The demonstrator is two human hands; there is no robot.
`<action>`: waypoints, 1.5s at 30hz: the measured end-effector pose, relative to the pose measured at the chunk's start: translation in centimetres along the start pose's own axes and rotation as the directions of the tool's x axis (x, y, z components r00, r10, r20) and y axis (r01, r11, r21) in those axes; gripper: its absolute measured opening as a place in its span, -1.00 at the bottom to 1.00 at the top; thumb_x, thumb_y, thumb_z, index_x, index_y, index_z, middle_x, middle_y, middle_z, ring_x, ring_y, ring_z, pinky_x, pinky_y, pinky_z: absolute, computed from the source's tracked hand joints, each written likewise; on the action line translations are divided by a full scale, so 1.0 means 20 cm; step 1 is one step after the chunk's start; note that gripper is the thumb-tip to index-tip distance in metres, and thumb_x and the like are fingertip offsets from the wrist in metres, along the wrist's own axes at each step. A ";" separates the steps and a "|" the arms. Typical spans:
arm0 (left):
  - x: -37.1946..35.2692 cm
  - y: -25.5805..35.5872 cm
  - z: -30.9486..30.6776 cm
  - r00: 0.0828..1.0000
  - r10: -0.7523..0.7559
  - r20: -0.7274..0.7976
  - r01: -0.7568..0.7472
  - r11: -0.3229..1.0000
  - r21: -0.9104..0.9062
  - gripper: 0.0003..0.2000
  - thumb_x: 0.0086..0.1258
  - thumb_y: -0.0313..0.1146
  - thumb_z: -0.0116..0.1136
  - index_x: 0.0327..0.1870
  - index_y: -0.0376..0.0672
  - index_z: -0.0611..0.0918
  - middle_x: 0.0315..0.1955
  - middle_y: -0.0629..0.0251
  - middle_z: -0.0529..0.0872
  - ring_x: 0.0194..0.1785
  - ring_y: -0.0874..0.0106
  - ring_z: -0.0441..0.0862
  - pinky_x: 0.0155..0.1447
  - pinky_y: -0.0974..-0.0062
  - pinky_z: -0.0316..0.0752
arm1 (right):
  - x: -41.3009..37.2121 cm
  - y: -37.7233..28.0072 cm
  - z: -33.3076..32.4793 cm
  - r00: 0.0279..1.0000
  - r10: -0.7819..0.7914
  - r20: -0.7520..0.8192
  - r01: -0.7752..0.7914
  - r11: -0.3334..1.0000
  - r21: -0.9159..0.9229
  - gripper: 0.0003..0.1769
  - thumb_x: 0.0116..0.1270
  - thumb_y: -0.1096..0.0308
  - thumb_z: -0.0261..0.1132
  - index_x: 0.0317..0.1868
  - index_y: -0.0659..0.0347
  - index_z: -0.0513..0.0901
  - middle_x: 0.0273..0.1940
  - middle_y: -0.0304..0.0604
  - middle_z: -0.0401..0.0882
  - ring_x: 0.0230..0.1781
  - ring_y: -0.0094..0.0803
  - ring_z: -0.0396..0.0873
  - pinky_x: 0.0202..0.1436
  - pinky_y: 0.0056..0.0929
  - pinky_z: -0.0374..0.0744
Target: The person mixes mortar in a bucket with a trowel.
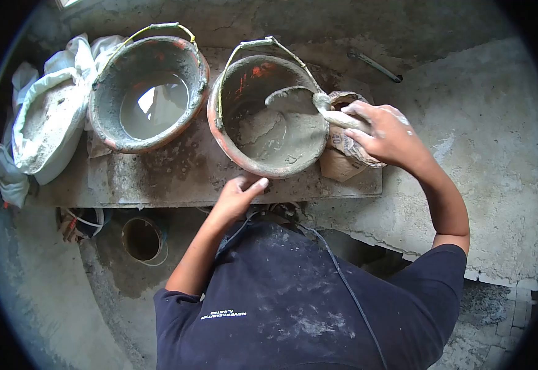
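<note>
My right hand [386,132] is closed around the pale, mortar-smeared handle of a trowel [292,100]. The trowel's rounded blade reaches over the right rim into a bucket [239,161] coated with cement. Wet grey mortar [293,139] covers the bottom of this bucket, smooth on the right and lumpier on the left. At the bucket's near side, my left hand [239,196] grips low below the rim, thumb pointing right and fingers partly hidden. A yellowish wire handle stands up at the far side of the bucket.
Another bucket [105,139] to the left holds cloudy water. Left of it stands an open white sack [50,123] of grey powder. A torn paper bag [341,165] sits right of the mortar bucket. A tube-like bar [377,66] lies farther back. A small pail [142,239] stands below the ledge.
</note>
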State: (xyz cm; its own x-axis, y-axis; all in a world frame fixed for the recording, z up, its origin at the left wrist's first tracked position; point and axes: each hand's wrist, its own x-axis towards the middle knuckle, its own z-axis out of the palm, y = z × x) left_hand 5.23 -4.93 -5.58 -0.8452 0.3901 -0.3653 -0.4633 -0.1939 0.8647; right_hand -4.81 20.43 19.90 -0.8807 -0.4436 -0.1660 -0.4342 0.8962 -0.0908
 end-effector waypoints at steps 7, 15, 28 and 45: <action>0.00 0.06 -0.19 0.960 0.153 -0.235 -0.155 0.988 0.008 -0.41 0.56 0.02 0.18 0.34 -0.34 0.48 0.14 0.21 0.67 0.12 0.44 0.65 0.24 0.41 0.41 | -0.13 -0.03 -0.27 0.987 -0.075 0.140 0.043 0.974 0.222 -0.65 0.26 0.23 0.46 0.00 0.20 0.71 -0.22 0.06 0.75 -0.19 0.03 0.73 0.02 -0.14 0.59; 0.02 0.10 -0.26 0.942 0.155 -0.298 -0.172 0.985 -0.032 -0.47 0.60 0.01 0.11 0.38 -0.22 0.47 0.18 0.29 0.63 0.21 0.47 0.61 0.29 0.43 0.36 | -0.01 -0.04 -0.08 0.936 -0.038 0.350 0.049 0.998 -0.024 -0.58 0.26 0.14 0.47 0.06 0.14 0.70 -0.05 0.03 0.73 0.11 0.01 0.63 0.24 -0.10 0.56; 0.31 0.33 -0.12 0.764 0.605 -0.226 -0.639 0.757 -0.132 -0.10 0.29 -0.40 0.27 0.67 -0.21 0.10 0.55 0.13 0.27 0.62 0.29 0.16 0.67 0.29 -0.03 | 0.17 0.10 0.40 0.910 -0.305 -0.280 0.228 0.933 -0.277 -0.73 0.23 0.44 0.33 -0.04 0.17 0.73 -0.30 0.01 0.66 -0.30 -0.04 0.69 -0.22 -0.11 0.66; 0.18 0.25 0.29 0.728 0.631 -0.267 -0.653 0.757 0.009 -0.11 0.22 -0.60 0.21 0.66 -0.23 0.13 0.52 0.12 0.32 0.58 0.30 0.24 0.64 0.30 0.06 | -0.30 0.23 0.81 0.863 0.067 -0.501 0.104 0.947 0.305 -0.61 0.18 0.24 0.55 0.02 0.11 0.80 -0.24 -0.10 0.75 -0.23 -0.11 0.70 -0.09 -0.20 0.57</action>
State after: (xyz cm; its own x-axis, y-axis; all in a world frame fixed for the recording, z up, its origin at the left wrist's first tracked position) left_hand 1.35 0.70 -0.51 -0.9791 -0.0782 0.1877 0.2033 -0.3934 0.8966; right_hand 1.64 27.09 4.53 -0.8836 -0.3190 0.3428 -0.4450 0.7999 -0.4027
